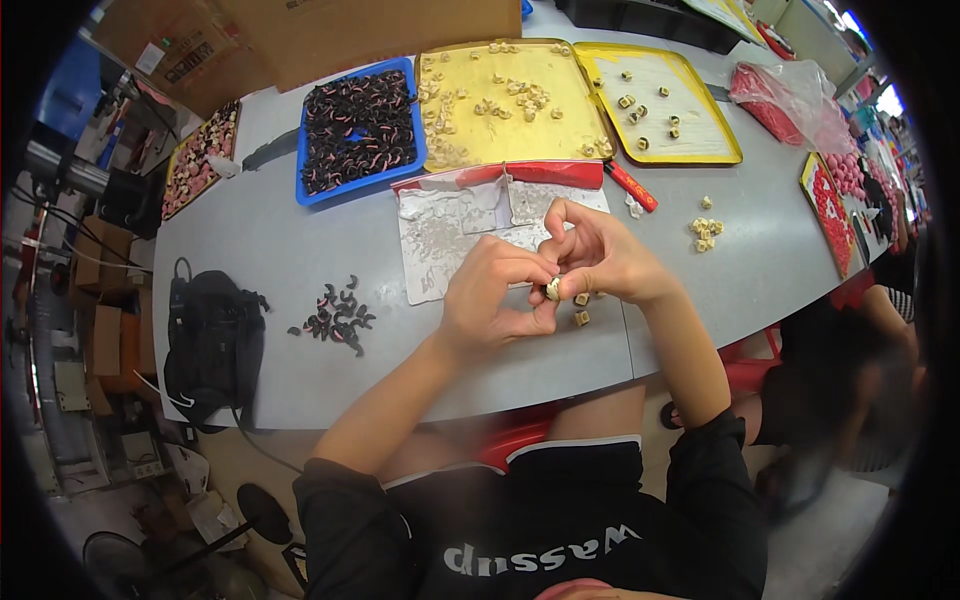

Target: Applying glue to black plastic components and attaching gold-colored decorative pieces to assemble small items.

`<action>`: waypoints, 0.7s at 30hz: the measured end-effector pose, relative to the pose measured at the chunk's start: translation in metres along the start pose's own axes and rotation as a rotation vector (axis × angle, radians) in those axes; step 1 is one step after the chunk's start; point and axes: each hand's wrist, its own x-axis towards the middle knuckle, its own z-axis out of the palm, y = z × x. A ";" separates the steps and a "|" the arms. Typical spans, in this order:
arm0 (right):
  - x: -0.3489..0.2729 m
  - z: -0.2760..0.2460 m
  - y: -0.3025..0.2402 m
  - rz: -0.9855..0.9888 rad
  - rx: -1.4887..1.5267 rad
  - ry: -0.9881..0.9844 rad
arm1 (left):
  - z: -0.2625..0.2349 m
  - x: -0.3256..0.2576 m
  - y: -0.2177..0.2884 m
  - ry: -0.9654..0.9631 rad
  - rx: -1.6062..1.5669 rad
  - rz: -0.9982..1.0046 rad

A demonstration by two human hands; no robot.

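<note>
Both hands meet over the grey table [280, 250] near its front edge. My left hand [490, 305] pinches a small cream ring-shaped part [553, 289] between thumb and fingers. My right hand [600, 255] touches the same part from the right with curled fingers. Two more cream parts [581, 309] lie on the table just under the hands. A clear plastic bag with a red strip [470, 215] lies flat beyond the hands. A loose heap of small black curved parts [338, 318] lies to the left of my left hand.
At the back stand a blue tray of black and pink curved parts [358, 130], a yellow tray of cream parts [505, 100] and a second yellow tray [665, 100]. A black bag [210, 340] sits at the left edge, a small cream pile [705, 233] at the right.
</note>
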 end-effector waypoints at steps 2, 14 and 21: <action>0.001 0.000 0.000 0.008 -0.006 0.003 | -0.001 0.000 0.000 -0.006 0.006 -0.016; 0.002 0.013 -0.007 -0.046 -0.134 0.099 | -0.005 -0.001 0.000 0.016 -0.159 -0.420; 0.001 0.017 -0.008 -0.516 -0.892 0.233 | -0.004 0.008 -0.002 -0.060 -0.761 -0.964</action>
